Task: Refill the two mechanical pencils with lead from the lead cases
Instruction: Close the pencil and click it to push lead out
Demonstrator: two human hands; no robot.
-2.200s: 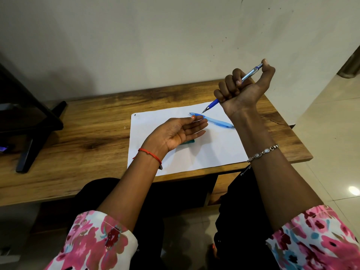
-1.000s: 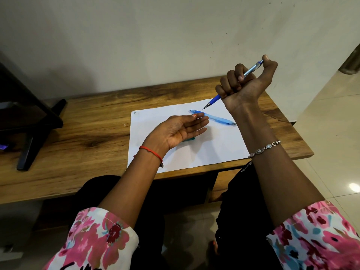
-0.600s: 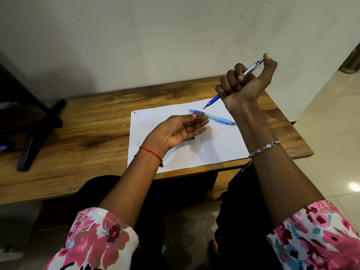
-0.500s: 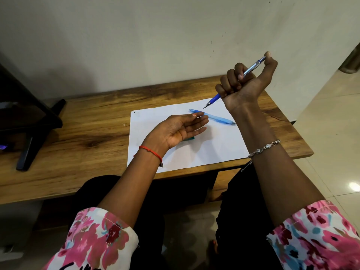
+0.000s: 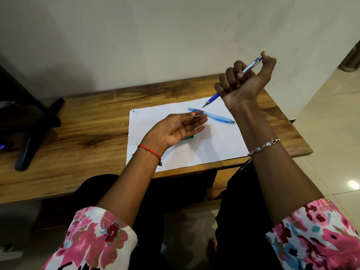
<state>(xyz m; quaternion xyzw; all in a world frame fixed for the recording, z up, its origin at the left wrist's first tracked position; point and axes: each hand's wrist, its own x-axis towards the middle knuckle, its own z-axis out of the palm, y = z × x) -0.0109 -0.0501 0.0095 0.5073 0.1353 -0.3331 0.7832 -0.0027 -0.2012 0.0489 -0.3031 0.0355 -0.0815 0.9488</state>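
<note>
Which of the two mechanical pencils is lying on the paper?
The light blue pencil; the darker blue-gripped pencil is held in the raised right hand.

Domestic room, seemingly: wooden desk [image 5: 87, 129] set against plain, speckled wall [image 5: 155, 36] beyond the fingers [image 5: 196, 121]; glossy floor tiles [image 5: 331, 133] to their right; black stand [image 5: 29, 121] far left.

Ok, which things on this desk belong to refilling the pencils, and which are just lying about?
In the job: dark blue pencil, gripped in the right hand; light blue pencil, lying on the white paper; teal case, probably lead, mostly hidden under the open left hand.
Lying about: the white paper itself; black stand at the left end of the desk.
</note>
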